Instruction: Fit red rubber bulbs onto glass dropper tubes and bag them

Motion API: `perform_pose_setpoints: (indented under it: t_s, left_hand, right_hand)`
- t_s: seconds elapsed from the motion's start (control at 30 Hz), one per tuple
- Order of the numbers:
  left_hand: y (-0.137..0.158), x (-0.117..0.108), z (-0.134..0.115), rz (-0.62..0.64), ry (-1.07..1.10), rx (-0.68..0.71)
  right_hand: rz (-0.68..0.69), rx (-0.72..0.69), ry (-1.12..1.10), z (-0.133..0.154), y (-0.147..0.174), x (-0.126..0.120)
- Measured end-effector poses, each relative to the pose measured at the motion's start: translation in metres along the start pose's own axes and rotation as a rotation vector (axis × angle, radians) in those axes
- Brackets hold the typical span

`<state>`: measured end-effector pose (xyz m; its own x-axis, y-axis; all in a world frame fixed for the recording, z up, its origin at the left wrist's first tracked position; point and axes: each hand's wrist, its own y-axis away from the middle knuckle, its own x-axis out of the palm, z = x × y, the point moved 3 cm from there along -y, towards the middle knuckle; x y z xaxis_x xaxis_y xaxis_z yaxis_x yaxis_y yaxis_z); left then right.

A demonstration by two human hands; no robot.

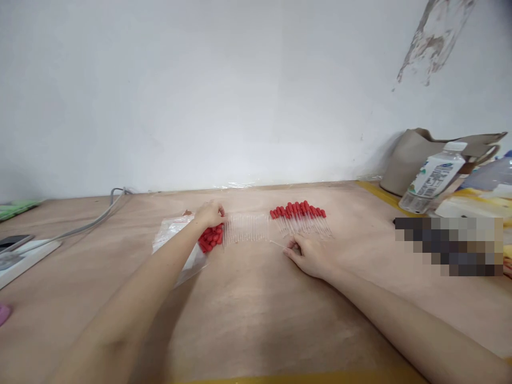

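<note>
My left hand (210, 214) hovers by the left end of a row of thin clear glass tubes (248, 228), its fingers bent and apart, with nothing visible between them. Just below it, a heap of red rubber bulbs (211, 238) lies on a clear plastic bag (170, 230), partly covered by my left wrist and forearm. Between thumb and fingers, my right hand (308, 255) pinches one thin glass tube (277, 244), which points left, low over the table. Beyond that hand lie several droppers (299, 213), tubes with red bulbs on their far ends, fanned side by side.
A white wall rises behind the wooden table (240, 309). At the right stand a plastic bottle (434, 178) and a beige bag (404, 157); a pixelated patch hides part of that side. A grey cable (86, 226) runs across the left, near a white tray-like object (30, 258).
</note>
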<state>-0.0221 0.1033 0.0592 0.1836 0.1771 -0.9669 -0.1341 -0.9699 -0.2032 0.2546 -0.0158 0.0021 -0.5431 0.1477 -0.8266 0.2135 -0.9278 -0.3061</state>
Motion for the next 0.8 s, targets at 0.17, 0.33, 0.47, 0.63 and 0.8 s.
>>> perform_pose_setpoints:
  t_s: [0.17,0.33,0.47,0.63,0.8]
  left_hand:
    - [0.0,0.003,0.001,0.011,0.042,-0.027]
    - [0.028,-0.014,-0.015,-0.184,0.12,-0.044]
    - [0.079,-0.004,-0.04,-0.274,0.538,0.085]
    - [0.126,0.028,-0.063,-0.072,0.88,0.252]
    - [0.13,0.04,-0.066,0.051,0.907,0.231]
  right_hand:
    - [0.015,0.018,0.028,-0.001,0.0,0.0]
    - [0.017,0.01,0.079,0.001,0.001,0.001]
    - [-0.016,0.012,0.169,0.006,0.004,0.0]
    - [-0.109,-0.082,0.158,0.009,0.007,-0.001]
    - [-0.141,-0.126,-0.039,0.008,0.008,0.005]
